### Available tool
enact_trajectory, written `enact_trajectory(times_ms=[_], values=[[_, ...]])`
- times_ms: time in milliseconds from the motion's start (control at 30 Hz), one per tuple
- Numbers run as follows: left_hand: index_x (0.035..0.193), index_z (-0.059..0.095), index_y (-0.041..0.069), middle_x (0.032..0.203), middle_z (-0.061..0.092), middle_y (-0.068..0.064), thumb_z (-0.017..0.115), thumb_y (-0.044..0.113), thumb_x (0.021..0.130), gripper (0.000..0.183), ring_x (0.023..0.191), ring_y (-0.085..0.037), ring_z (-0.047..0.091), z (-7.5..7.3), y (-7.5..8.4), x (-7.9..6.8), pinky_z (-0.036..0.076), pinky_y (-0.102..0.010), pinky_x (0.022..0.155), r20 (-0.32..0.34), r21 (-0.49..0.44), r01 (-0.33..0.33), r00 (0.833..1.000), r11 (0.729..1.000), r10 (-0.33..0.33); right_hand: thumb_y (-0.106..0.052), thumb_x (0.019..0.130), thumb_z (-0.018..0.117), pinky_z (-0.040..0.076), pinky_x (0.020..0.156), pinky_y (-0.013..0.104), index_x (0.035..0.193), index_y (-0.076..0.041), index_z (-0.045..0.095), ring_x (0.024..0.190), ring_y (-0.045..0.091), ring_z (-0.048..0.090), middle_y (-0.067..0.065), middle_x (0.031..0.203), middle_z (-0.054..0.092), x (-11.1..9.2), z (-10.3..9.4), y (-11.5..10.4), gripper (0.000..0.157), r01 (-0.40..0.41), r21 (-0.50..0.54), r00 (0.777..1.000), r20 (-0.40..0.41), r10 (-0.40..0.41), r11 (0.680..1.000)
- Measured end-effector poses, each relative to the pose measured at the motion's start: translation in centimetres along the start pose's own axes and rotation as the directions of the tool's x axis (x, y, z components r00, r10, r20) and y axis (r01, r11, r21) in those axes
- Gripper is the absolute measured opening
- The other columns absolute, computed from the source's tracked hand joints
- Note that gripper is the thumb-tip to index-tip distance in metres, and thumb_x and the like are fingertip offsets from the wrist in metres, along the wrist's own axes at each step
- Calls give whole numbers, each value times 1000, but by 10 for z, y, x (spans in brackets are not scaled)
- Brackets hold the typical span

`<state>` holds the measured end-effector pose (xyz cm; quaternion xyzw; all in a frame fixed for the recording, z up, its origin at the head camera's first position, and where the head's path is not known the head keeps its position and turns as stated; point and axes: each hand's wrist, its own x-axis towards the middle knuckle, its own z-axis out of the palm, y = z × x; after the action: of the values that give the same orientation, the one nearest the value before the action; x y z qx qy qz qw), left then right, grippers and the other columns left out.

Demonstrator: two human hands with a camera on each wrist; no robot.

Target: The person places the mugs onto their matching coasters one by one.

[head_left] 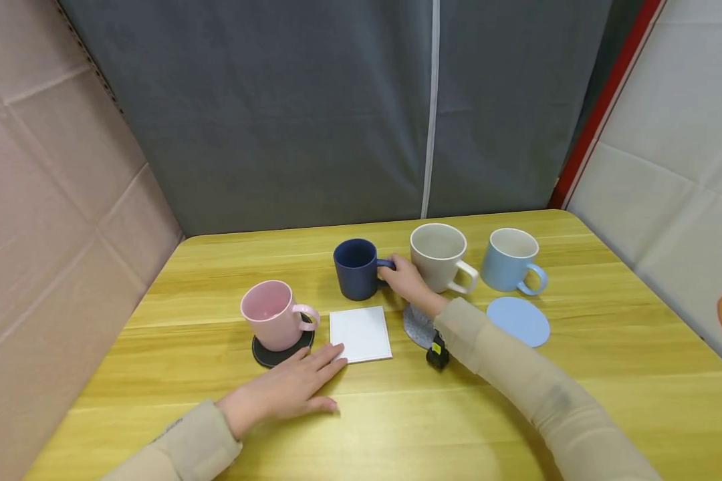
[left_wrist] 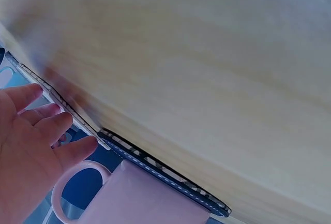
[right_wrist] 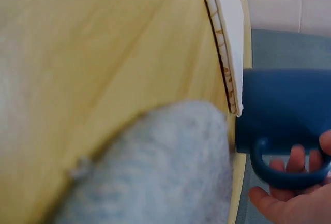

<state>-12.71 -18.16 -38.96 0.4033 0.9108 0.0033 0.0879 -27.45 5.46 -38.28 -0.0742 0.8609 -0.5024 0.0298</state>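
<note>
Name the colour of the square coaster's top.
The flat square coaster is white on top, shown best in the head view.

I can't read a word anywhere; the left sleeve (head_left: 186, 446) carries a small dark marking (too tiny to make out).

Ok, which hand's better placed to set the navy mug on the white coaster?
Probably the right hand: it holds the navy mug by the handle; the left hand is at the white coaster.
</note>
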Motion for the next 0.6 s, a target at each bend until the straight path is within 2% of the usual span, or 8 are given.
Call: enact_trajectory(times_ms=[133, 400, 600], values=[[142, 34, 10, 150, 25, -9, 42, 58, 88, 73, 137, -23, 26, -1, 1, 1, 27, -52, 105, 18, -1, 11, 1000, 1000, -11, -17, 85, 52, 35, 61, 25, 79, -4, 50, 69, 17, 43, 6, 76, 51, 0, -1, 1, 15, 10, 65, 999, 45, -12, 998], [140, 36, 7, 149, 27, -13, 42, 58, 88, 72, 135, -28, 28, -2, 2, -1, 29, -53, 103, 2, -14, -8, 1000, 1000, 8, -19, 88, 50, 37, 63, 28, 70, -7, 47, 63, 16, 43, 5, 64, 48, 1, -2, 3, 22, -37, 200, 989, 149, 7, 979], [141, 35, 7, 149, 27, -12, 42, 58, 88, 73, 135, -27, 28, -2, 2, -1, 29, -53, 103, 4, -11, -6, 1000, 1000, 6, -19, 91, 42, 43, 58, 27, 67, -3, 41, 55, 14, 40, 3, 59, 39, 5, 1, 5, 30, -95, 349, 975, 222, 16, 932]])
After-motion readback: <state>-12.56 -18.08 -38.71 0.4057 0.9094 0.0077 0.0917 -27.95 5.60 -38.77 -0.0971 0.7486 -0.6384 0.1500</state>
